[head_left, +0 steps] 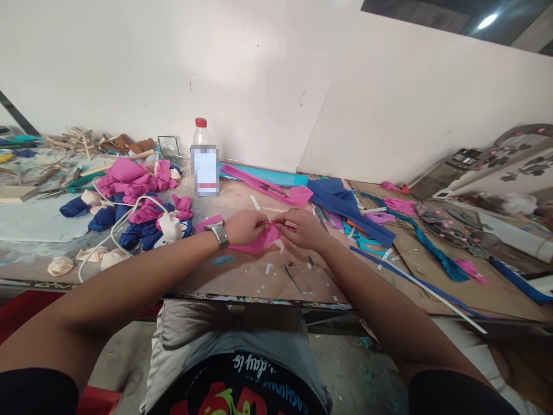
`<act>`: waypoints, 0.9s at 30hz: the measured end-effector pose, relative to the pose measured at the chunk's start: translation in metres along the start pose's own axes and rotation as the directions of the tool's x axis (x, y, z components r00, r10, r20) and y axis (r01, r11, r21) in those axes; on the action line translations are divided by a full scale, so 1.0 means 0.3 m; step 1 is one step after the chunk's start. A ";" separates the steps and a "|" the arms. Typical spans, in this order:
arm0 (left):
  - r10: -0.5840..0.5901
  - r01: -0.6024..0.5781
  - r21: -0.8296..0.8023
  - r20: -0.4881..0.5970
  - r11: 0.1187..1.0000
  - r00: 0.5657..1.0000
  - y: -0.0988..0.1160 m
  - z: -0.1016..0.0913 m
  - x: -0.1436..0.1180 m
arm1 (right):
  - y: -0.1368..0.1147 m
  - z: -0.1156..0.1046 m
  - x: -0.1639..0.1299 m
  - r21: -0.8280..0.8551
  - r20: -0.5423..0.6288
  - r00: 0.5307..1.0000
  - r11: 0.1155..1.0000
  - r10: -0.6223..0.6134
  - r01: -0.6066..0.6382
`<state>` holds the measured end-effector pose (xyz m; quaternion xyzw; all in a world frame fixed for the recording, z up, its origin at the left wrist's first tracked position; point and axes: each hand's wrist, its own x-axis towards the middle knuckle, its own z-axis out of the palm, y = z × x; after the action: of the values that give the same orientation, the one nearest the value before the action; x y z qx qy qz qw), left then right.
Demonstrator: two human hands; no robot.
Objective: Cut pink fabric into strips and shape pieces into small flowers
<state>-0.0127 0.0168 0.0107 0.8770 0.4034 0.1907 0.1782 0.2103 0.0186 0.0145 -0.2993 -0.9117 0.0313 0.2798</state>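
Note:
Between my two hands, above the middle of the table, is a strip of pink fabric (pixel 259 243). My left hand (pixel 247 227), with a metal watch (pixel 219 234) on its wrist, pinches the strip's edge from the left. From the right, my right hand (pixel 300 227) pinches the same edge, its fingertips close against the left ones. Part of the strip hangs below my fingers and runs left under the left wrist. A longer pink strip (pixel 250 183) lies behind my hands, with what look like scissors on it.
Pink, blue and cream fabric rosettes (pixel 125 178) pile up on the left, with a white cable and charger (pixel 170 226) across them. A red-capped bottle (pixel 201 135) stands at the back. Blue fabric (pixel 332 199) and a white stick (pixel 436 294) lie right. A white wall rises behind.

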 end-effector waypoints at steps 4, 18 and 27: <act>-0.004 0.005 -0.008 0.010 1.000 1.000 0.003 -0.005 -0.003 | 0.006 -0.003 0.001 -0.016 0.054 0.999 1.000 -0.002 0.003; 0.041 -0.041 0.007 0.049 0.999 0.998 -0.006 -0.005 -0.006 | 0.005 -0.015 0.000 -0.008 0.210 0.976 0.998 0.058 -0.057; 0.035 -0.035 0.005 0.075 0.999 0.997 0.001 -0.014 -0.005 | -0.010 -0.012 0.005 -0.028 0.208 0.972 0.994 0.107 -0.103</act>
<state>-0.0155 0.0160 0.0140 0.8910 0.3816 0.1595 0.1872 0.2096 0.0166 0.0189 -0.3444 -0.9192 0.0695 0.1777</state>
